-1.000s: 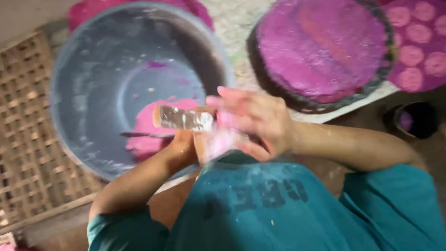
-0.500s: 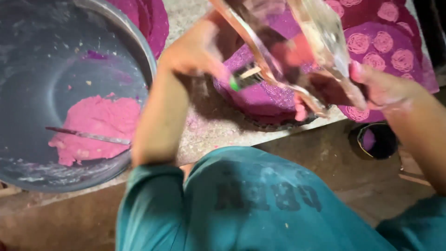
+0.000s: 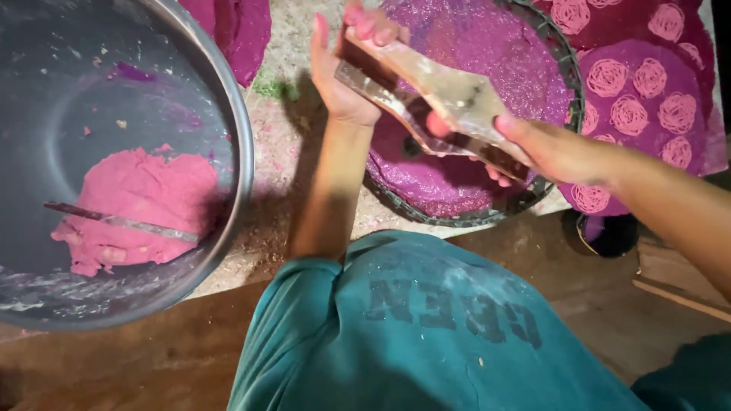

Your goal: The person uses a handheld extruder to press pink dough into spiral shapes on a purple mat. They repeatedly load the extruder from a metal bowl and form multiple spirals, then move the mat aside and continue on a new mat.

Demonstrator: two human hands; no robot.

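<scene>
While both the left hand and right hand grip the metal press over the round tray at twelve o'clock, finished spirals lie at two (several already pressed), and much pink dough remains in the basin at nine.

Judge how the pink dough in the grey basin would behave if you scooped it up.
The pink dough is probably soft: it lies slumped in a lump with a thin stick across it. It is likely sticky, since smears coat the grey basin wall.
</scene>
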